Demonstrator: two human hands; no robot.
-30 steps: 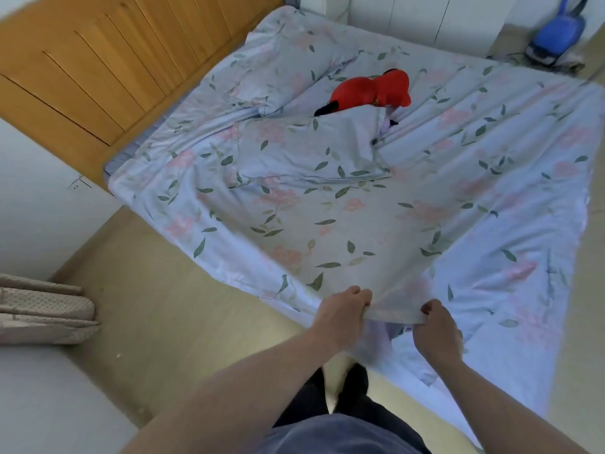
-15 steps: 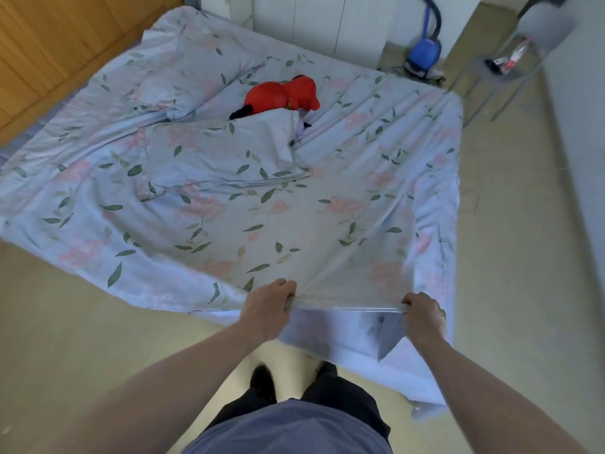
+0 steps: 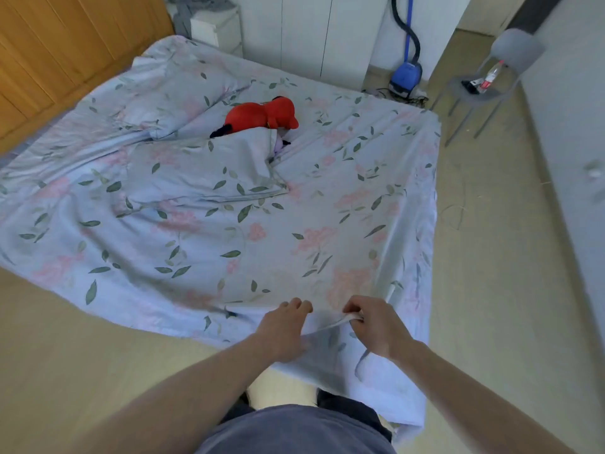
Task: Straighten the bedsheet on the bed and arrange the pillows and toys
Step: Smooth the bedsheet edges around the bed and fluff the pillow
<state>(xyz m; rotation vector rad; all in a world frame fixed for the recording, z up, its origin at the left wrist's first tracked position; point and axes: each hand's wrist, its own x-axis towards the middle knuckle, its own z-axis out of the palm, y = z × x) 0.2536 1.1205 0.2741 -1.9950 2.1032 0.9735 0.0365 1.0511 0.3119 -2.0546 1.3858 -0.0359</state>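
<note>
A pale blue bedsheet (image 3: pixel 229 244) with pink flowers and green leaves covers the bed and is wrinkled on its left side. My right hand (image 3: pixel 373 326) pinches a fold of the sheet at the near edge. My left hand (image 3: pixel 284 329) lies on the sheet just beside it, its fingers loosely bent over the cloth. A red plush toy (image 3: pixel 262 114) lies near the head of the bed, partly tucked under a matching pillow (image 3: pixel 203 172). A second pillow (image 3: pixel 170 103) sits behind, by the headboard.
A wooden headboard (image 3: pixel 65 54) stands at the upper left. A white nightstand (image 3: pixel 217 29) is beyond the bed. A blue vacuum cleaner (image 3: pixel 406 75) and a grey chair (image 3: pixel 481 90) with a bottle stand at the upper right. Bare floor (image 3: pixel 491 257) runs along the right.
My hands have come closer together at the near edge. The left hand has let go of the sheet edge and now rests on it. The view has swung right.
</note>
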